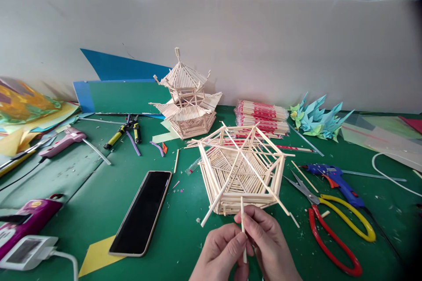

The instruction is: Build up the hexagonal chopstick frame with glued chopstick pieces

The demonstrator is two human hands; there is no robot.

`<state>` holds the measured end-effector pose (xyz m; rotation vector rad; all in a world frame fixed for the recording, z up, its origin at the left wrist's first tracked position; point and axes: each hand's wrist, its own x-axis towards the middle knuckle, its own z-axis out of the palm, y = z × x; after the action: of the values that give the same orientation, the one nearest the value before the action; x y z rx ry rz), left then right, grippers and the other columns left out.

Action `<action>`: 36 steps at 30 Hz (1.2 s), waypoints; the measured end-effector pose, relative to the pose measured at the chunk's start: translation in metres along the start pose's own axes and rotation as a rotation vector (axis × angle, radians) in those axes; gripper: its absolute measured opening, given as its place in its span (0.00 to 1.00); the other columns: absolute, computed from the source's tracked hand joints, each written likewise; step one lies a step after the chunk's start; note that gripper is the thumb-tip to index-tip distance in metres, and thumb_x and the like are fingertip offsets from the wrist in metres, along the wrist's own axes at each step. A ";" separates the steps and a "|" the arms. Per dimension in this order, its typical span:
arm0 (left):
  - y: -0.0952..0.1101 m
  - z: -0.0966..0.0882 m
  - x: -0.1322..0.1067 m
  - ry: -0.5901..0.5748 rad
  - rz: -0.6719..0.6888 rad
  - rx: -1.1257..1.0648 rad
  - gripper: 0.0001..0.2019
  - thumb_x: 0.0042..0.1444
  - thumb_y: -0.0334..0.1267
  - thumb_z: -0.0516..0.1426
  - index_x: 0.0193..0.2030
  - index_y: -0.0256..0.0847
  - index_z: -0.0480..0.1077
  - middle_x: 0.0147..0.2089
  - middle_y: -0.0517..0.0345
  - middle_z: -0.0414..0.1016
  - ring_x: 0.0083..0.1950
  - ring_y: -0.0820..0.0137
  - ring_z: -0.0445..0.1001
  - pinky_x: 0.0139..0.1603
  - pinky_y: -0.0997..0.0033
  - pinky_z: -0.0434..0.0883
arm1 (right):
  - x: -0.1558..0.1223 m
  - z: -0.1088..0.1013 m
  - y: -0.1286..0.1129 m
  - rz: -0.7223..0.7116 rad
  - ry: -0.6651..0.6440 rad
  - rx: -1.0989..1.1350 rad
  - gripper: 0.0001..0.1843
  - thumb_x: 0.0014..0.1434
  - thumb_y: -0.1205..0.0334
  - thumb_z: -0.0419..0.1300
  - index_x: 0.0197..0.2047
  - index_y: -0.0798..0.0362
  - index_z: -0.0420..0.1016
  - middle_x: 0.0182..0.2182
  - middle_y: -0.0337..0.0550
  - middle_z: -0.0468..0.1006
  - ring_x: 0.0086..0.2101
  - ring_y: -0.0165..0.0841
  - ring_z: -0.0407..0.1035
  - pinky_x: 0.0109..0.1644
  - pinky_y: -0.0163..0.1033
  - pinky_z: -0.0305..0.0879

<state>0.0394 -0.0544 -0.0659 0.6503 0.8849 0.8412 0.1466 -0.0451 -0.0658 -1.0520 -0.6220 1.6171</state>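
Observation:
Both hands pinch one short wooden stick (243,215) upright, low in the view. My left hand (220,248) has its thumb and fingers closed on the stick's lower part. My right hand (265,237) grips it a little higher from the other side. Just beyond my fingers sits a six-sided frame of wooden sticks (227,194), with a stick-lined floor and long sticks crossing over its top. Behind it to the left stands a finished-looking pagoda model (183,81) of the same sticks. Bundles of wrapped sticks (262,116) lie behind the frame.
Scissors (316,199) with red and yellow handles lie open on the right beside a blue glue gun (339,180). A phone (141,213), pliers (123,131), a pink glue gun (64,142) and a purple power strip (29,219) lie left. Blue folded paper (318,116) stands back right.

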 end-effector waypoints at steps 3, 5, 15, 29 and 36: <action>0.001 0.000 0.000 0.002 -0.011 0.024 0.21 0.47 0.55 0.59 0.23 0.35 0.68 0.13 0.67 0.59 0.14 0.81 0.58 0.18 0.79 0.49 | 0.001 -0.001 0.001 -0.005 -0.012 -0.003 0.15 0.49 0.50 0.65 0.26 0.54 0.76 0.13 0.31 0.60 0.17 0.20 0.51 0.21 0.26 0.48; 0.002 0.001 0.000 0.015 -0.014 0.039 0.22 0.46 0.56 0.59 0.22 0.35 0.68 0.13 0.67 0.59 0.14 0.81 0.57 0.18 0.79 0.49 | 0.002 -0.002 0.001 -0.005 -0.013 -0.010 0.15 0.49 0.50 0.65 0.26 0.55 0.76 0.14 0.31 0.60 0.18 0.20 0.51 0.21 0.27 0.47; 0.006 0.001 -0.001 0.040 -0.033 0.062 0.24 0.44 0.58 0.60 0.21 0.35 0.67 0.15 0.65 0.60 0.15 0.82 0.55 0.17 0.79 0.46 | 0.001 -0.005 0.002 -0.029 -0.059 -0.048 0.15 0.50 0.49 0.64 0.28 0.54 0.77 0.16 0.32 0.61 0.19 0.21 0.51 0.23 0.28 0.48; 0.006 0.002 -0.001 0.046 -0.048 0.056 0.24 0.44 0.59 0.59 0.21 0.35 0.67 0.14 0.67 0.56 0.14 0.82 0.52 0.17 0.78 0.43 | 0.002 0.000 -0.003 -0.018 -0.014 -0.035 0.16 0.46 0.50 0.66 0.25 0.55 0.75 0.16 0.33 0.62 0.19 0.22 0.49 0.21 0.29 0.48; 0.001 -0.002 0.000 0.041 -0.034 0.045 0.23 0.45 0.58 0.59 0.22 0.35 0.67 0.14 0.67 0.57 0.14 0.82 0.54 0.17 0.78 0.45 | 0.003 -0.001 -0.001 -0.002 -0.013 -0.039 0.16 0.47 0.49 0.66 0.25 0.55 0.75 0.16 0.33 0.62 0.19 0.21 0.50 0.21 0.28 0.48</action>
<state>0.0375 -0.0537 -0.0655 0.6568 0.9521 0.8082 0.1480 -0.0423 -0.0664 -1.0697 -0.6658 1.6167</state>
